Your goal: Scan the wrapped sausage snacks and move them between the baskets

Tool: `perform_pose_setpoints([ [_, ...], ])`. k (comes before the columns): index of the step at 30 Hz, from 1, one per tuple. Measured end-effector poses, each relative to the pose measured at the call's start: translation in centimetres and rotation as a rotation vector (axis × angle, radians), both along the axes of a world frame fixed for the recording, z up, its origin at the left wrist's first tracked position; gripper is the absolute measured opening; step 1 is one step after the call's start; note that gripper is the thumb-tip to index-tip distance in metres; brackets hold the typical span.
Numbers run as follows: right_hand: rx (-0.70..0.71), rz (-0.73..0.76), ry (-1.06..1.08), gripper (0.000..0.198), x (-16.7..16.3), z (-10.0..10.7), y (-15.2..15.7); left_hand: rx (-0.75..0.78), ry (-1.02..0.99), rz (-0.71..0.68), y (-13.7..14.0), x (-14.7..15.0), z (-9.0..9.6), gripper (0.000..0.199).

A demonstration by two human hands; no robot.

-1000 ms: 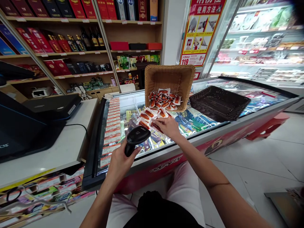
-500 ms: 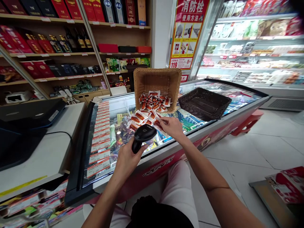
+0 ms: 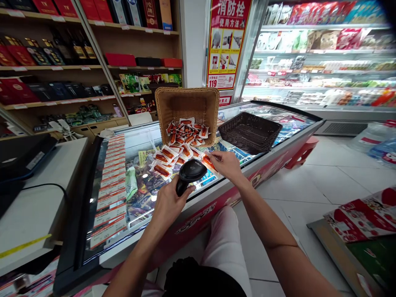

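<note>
My left hand [image 3: 170,200] is wrapped round the handle of a black barcode scanner [image 3: 192,170], its head pointing away from me. My right hand [image 3: 226,166] pinches the edge of a clear packet holding a reddish sausage [image 3: 209,161], just beyond the scanner head. Several more packaged sausages [image 3: 163,168] lie loose on the glass freezer lid to the left of it. Behind them a tan wicker basket [image 3: 187,103] is tipped on its side, mouth towards me, with a heap of the same packets [image 3: 187,133] inside.
A dark woven tray [image 3: 250,130] sits right of the basket on the chest freezer [image 3: 198,210]. Price labels [image 3: 109,189] line the freezer's left side, beside a white counter [image 3: 58,177]. A red stool [image 3: 301,152] and stacked cartons [image 3: 361,218] stand on the floor at right.
My view has turned slightly right, so the scene sits further left. The scanner head is now close to the pinched sausage packet, which shows more plainly. Both hands keep their grips.
</note>
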State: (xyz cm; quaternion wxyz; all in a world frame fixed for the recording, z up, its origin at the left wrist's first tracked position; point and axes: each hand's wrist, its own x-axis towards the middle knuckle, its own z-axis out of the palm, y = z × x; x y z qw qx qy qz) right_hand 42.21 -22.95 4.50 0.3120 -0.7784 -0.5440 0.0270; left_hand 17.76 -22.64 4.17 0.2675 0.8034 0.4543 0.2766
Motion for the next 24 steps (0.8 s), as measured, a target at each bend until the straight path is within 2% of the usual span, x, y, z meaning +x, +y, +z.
perform_pose_setpoints([
  [8,0.004,0.011,0.026,0.034,-1.6,-0.4,1.9,0.036,-0.066,0.115,0.2,-2.0,-0.2,0.043],
  [13,0.012,0.055,0.056,0.037,-2.7,-0.6,3.1,0.043,-0.098,0.210,0.7,-4.3,-0.3,0.052],
  [18,-0.033,0.068,0.051,0.039,-3.5,-0.8,3.5,0.067,-0.117,0.226,0.9,-5.4,-0.4,0.053],
  [24,-0.045,0.068,0.033,0.041,-3.9,-0.9,3.2,0.042,-0.099,0.224,0.6,-5.2,-0.1,0.053],
])
